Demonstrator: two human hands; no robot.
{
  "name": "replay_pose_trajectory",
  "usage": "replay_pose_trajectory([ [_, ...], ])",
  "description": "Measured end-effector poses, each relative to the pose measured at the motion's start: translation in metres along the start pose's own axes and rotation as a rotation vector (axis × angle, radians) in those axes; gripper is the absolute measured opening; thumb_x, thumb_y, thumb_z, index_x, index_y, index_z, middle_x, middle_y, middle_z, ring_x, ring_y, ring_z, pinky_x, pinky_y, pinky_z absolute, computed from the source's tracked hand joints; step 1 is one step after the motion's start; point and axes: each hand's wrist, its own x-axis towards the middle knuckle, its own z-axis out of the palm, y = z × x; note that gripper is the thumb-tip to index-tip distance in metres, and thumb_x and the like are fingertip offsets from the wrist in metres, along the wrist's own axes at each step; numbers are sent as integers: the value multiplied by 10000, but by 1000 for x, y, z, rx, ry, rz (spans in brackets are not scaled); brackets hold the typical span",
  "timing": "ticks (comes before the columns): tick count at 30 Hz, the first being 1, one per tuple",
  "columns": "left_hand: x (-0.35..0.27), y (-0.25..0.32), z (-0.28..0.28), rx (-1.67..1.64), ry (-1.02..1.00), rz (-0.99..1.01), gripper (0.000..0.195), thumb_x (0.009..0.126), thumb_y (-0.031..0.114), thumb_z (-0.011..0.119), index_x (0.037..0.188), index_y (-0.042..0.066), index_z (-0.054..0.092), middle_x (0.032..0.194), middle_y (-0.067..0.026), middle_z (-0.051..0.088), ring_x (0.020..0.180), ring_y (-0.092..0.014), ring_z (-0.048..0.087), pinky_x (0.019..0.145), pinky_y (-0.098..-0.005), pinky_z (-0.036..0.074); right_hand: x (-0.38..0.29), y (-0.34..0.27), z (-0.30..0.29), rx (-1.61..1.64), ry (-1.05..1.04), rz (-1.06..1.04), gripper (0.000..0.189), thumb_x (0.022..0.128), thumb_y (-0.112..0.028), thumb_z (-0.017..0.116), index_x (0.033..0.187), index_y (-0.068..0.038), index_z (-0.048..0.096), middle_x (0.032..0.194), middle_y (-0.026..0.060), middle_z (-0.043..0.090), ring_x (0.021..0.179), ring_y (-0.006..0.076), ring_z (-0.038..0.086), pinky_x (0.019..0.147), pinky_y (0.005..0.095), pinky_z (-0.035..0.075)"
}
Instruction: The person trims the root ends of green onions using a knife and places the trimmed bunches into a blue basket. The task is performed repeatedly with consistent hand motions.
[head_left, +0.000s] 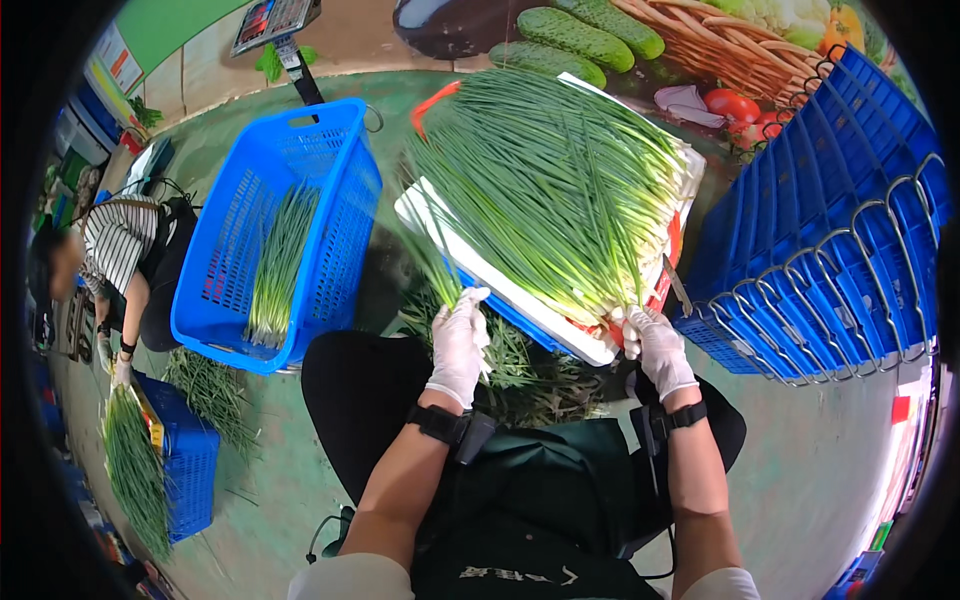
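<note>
A large heap of green onions (555, 187) lies across a white foam board or lid in front of me, leaves to the far left and pale root ends to the right. My left hand (459, 341), in a white glove, grips a small bunch of green onions (427, 259) beside the near left edge of the foam. At the heap's near right corner, my gloved right hand (651, 337) has its fingers closed on the root ends of some green onions. A knife-like blade (677, 285) juts out just above that hand. Inside the blue plastic basket (346, 225) on the left lies a bundle of green onions (283, 266).
Stacked blue crates with metal handles (825, 225) stand at the right. Loose leaf trimmings (525, 375) lie on the floor between my knees. At the far left, a co-worker (124, 247) holds green onions over another blue crate (191, 457). A scale (277, 26) stands behind the basket.
</note>
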Motion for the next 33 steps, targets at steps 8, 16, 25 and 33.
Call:
replay_pose_trajectory([
  [8,-6,-8,18,-165,-150,-241,182,948,227,579,1046,80,626,753,7,585,566,-96,493,467,-225,358,-33,18,34,270,-217,-166,267,982,-307,532,935,-61,624,612,-5,514,492,121,458,461,253,370],
  [16,-14,-79,15,-258,-306,-454,251,909,185,657,1118,51,619,962,-55,667,833,-171,642,754,-309,532,-42,96,73,-319,-112,-243,356,1007,-280,481,1233,-15,551,821,58,602,680,122,540,627,257,428],
  [25,-15,-77,17,-238,-484,-366,290,964,199,572,1212,49,572,920,-72,653,805,-184,642,792,-352,548,-62,95,61,-423,-277,-118,369,1009,-315,460,1235,-32,532,713,93,615,600,139,602,562,291,484],
  [33,-18,-55,21,-228,-457,-399,345,988,217,527,1309,93,507,909,-59,634,786,-199,627,769,-408,559,-62,56,46,-882,-344,-2,345,908,-382,590,846,-49,652,708,188,634,709,398,626,635,466,492],
])
